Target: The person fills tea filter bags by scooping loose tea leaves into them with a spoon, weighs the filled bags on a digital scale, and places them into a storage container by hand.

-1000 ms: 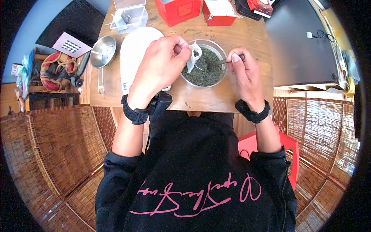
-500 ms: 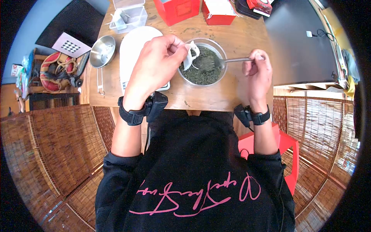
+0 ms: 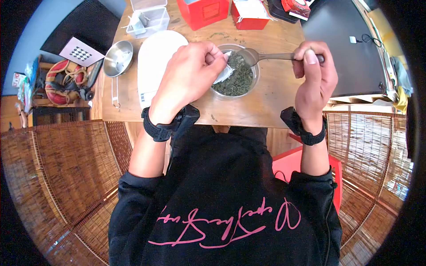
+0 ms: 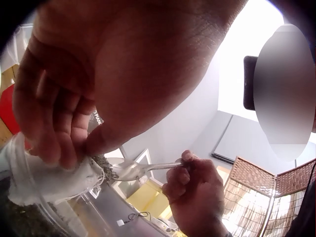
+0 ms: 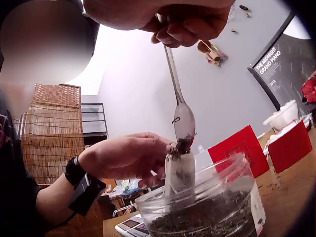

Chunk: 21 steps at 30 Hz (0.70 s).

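Note:
Between its thumb and fingers my left hand (image 3: 188, 75) pinches a small white drawstring tea bag (image 3: 224, 75), which hangs over the left side of a round clear plastic tub (image 5: 242, 165). Dark green dried leaves (image 3: 239, 83) lie in the tub. Off to the right, my right hand (image 3: 314, 75) grips a metal spoon (image 3: 279, 56) by its handle. The right wrist view has the spoon tilted steeply down, its tip at the bag's mouth with some leaves on it. Leaves also show at the bag's opening in the left wrist view.
A white kitchen scale (image 3: 155, 62) lies left of the tub, beside a metal cup with a long handle (image 3: 118, 60). Behind stand a clear plastic box (image 3: 153, 26), a red box (image 3: 202, 15) and a red box with white bags (image 3: 250, 20). The wooden table's front edge (image 3: 239, 124) is near.
The spoon has come up out of the leaves to the bag's mouth, and my right hand has moved right and upward. My left hand has kept its pinch on the bag, which has tilted.

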Each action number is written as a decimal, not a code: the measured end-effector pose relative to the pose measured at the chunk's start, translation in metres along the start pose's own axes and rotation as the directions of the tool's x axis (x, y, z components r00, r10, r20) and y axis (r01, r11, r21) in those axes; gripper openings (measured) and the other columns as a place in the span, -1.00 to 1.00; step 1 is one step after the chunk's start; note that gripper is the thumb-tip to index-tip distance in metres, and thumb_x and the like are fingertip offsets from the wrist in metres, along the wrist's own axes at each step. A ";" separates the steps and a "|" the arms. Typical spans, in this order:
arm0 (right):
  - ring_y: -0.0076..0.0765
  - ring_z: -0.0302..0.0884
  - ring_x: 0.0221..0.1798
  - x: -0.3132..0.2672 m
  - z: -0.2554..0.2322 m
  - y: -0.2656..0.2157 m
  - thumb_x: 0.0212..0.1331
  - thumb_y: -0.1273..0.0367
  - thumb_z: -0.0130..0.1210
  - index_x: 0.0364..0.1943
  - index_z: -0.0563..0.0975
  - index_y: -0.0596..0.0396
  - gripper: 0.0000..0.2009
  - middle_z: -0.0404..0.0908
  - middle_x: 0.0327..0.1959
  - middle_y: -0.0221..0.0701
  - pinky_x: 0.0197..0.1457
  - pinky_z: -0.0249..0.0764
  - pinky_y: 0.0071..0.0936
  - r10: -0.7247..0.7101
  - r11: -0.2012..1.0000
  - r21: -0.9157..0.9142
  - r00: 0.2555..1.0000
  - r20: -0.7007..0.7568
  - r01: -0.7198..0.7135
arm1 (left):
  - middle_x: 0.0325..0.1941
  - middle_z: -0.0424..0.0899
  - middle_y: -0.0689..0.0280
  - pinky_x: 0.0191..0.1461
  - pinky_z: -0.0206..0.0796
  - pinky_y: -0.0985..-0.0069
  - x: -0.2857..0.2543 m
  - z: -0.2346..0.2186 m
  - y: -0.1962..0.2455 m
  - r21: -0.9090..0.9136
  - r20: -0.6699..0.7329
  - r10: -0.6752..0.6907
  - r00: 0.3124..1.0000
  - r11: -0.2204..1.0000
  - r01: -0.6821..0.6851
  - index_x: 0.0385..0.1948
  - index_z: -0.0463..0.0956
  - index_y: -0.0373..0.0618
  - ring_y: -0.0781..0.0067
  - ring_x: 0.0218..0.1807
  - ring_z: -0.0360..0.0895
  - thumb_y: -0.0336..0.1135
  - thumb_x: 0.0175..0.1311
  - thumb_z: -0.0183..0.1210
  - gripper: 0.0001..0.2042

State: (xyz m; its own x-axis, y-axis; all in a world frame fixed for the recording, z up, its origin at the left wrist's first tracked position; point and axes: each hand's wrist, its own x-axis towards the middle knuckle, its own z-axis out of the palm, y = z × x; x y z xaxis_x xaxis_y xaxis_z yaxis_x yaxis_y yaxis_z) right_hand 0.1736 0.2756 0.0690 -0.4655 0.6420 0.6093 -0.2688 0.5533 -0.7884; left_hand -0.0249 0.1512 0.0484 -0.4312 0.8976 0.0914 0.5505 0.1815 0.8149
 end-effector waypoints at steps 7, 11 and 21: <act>-0.68 0.36 -0.44 -0.002 0.006 -0.005 0.54 0.32 -0.01 -0.20 0.54 0.15 -0.80 0.56 -0.41 -0.54 -0.34 0.30 -0.64 -0.035 0.982 -0.180 0.989 0.143 0.061 | -0.48 0.72 0.08 -0.21 0.50 0.28 -0.001 0.002 0.005 0.002 0.007 0.015 1.000 1.000 -0.015 -0.40 0.67 -0.26 0.10 -0.38 0.70 -0.27 0.29 0.24 -0.79; -0.65 0.37 -0.46 0.001 0.008 -0.009 0.52 0.32 -0.01 -0.20 0.55 0.16 -0.79 0.54 -0.47 -0.51 -0.35 0.33 -0.59 -0.006 0.973 -0.226 0.985 0.175 0.047 | -0.47 0.72 0.08 -0.20 0.51 0.28 -0.001 0.000 0.004 0.034 -0.002 0.032 0.999 0.999 -0.032 -0.40 0.67 -0.26 0.08 -0.37 0.71 -0.29 0.27 0.23 -0.81; -0.61 0.38 -0.43 0.017 -0.021 0.013 0.53 0.31 0.00 -0.21 0.55 0.15 -0.79 0.52 -0.43 -0.52 -0.33 0.33 -0.58 0.014 0.997 -0.073 0.998 0.055 -0.010 | -0.47 0.69 0.33 -0.34 0.41 0.56 0.000 -0.009 -0.005 0.051 0.053 -0.002 0.999 0.999 -0.001 -0.26 0.63 -0.30 0.62 -0.46 0.56 -0.28 0.45 0.18 -0.77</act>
State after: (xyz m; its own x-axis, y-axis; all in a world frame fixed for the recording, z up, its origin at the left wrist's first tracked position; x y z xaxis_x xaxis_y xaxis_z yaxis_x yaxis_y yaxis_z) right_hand 0.1803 0.3048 0.0707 -0.5147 0.6199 0.5923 -0.2019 0.5838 -0.7864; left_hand -0.0340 0.1465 0.0492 -0.3936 0.9174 0.0593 0.5865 0.2009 0.7846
